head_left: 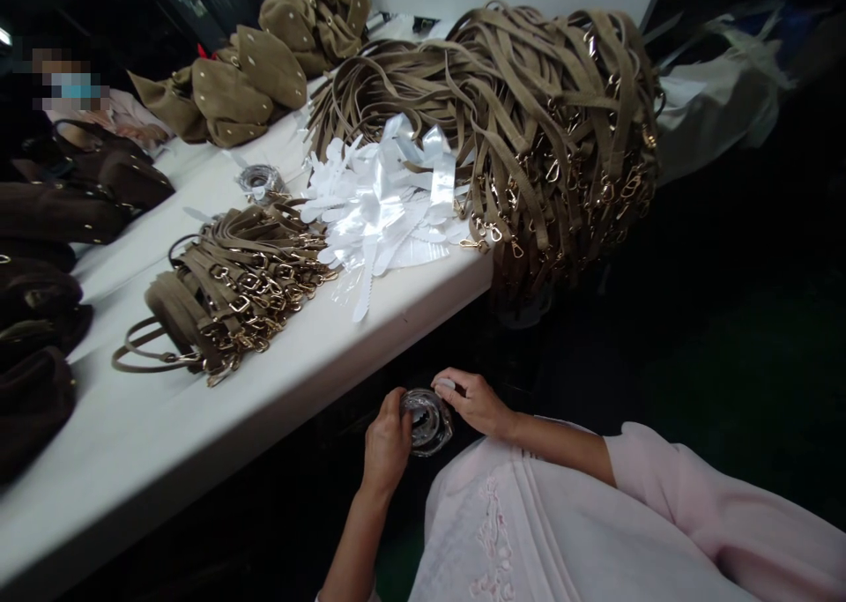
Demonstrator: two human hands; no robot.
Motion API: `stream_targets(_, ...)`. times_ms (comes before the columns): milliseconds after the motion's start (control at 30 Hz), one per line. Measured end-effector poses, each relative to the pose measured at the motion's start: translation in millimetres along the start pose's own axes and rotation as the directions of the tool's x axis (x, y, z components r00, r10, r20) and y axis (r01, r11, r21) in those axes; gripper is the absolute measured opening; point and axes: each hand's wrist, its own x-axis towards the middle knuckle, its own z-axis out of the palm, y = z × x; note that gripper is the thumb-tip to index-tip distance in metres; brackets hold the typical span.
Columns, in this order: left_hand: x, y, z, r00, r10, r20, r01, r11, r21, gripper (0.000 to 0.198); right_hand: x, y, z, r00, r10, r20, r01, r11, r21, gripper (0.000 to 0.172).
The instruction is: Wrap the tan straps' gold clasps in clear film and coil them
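In front of my body, just off the table edge, a coiled strap wrapped in clear plastic (436, 433) is held up. My left hand (387, 442) grips its left side, with the fingers closed round the rim. At its upper right, my right hand (479, 405) pinches a small whitish piece (447, 383), which looks like the end of a white strip; whether it is joined to the coil I cannot tell. Closest on the table are a heap of white toothed strips and clear plastic (380, 210) and a bundle of short olive straps with gold buckles (231, 276).
The white table (317, 342) runs diagonally. A big pile of long olive straps with gold clasps (529, 108) hangs over its edge. Another wrapped coil (260, 182) lies farther back. Olive bags (231, 95) and dark brown bags (59, 210) line the far side, near another person (125, 113).
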Motion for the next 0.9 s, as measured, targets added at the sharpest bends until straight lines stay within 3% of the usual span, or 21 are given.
stream_targets(100, -2.6, 1.2, 0.8, 0.998, -0.037, -0.05, 0.037, 0.999, -0.002, 0.032, 5.5, -1.2, -14.2, 0.973, 0.111, -0.201, -0.08, 0.985, 0.153, 0.029)
stream_targets(167, -3.7, 0.9, 2.2, 0.994, -0.067, -0.084, 0.067, 0.998, -0.01, 0.032, 8.3, -0.2, -31.1, 0.923, 0.187, -0.336, -0.093, 0.956, 0.278, 0.032)
stream_targets(300, -5.6, 0.6, 6.8, 0.983, -0.127, -0.135, 0.126, 0.992, -0.013, 0.031, 8.6, 1.7, -77.6, 0.777, 0.252, -0.577, 0.0, 0.917, 0.399, 0.029)
stream_targets(367, -6.0, 2.9, 7.3, 0.977, -0.145, -0.153, 0.146, 0.989, -0.008, 0.03, 6.2, -2.0, -97.0, 0.758, 0.202, -0.62, 0.059, 0.926, 0.374, 0.026)
stream_targets(433, -4.9, 8.8, 4.6, 0.973, -0.152, -0.176, 0.154, 0.988, 0.0, 0.03, 3.1, -10.0, -105.4, 0.825, 0.168, -0.54, 0.077, 0.913, 0.401, 0.024)
stream_targets(533, 1.9, 25.8, -5.8, 0.962, -0.141, -0.234, 0.149, 0.989, 0.018, 0.031, -1.1, -25.2, -93.8, 0.942, 0.196, -0.274, -0.016, 0.838, 0.545, 0.024)
stream_targets(633, 14.6, 47.4, -18.8, 0.943, -0.092, -0.319, 0.114, 0.992, 0.049, 0.029, -2.5, -36.6, -69.1, 0.967, 0.226, -0.116, -0.131, 0.835, 0.534, 0.025)
stream_targets(700, 23.8, 59.5, -24.8, 0.931, -0.059, -0.361, 0.089, 0.994, 0.067, 0.028, -1.3, -42.4, -56.8, 0.979, 0.179, -0.102, -0.137, 0.935, 0.328, 0.026)
stream_targets(767, 31.2, 67.9, -27.4, 0.927, -0.033, -0.374, 0.065, 0.995, 0.073, 0.027, 2.0, -48.6, -50.5, 0.992, 0.047, -0.116, -0.044, 0.999, 0.029, 0.031)
stream_targets(833, 35.4, 73.2, -28.5, 0.927, 0.013, -0.375, 0.021, 0.996, 0.088, 0.027, 7.4, -56.5, -47.8, 0.988, -0.109, -0.105, 0.086, 0.975, -0.204, 0.043)
stream_targets(900, 36.7, 77.9, -31.8, 0.922, 0.099, -0.373, -0.057, 0.991, 0.12, 0.029, 14.7, -66.3, -45.4, 0.977, -0.201, -0.063, 0.17, 0.928, -0.331, 0.052)
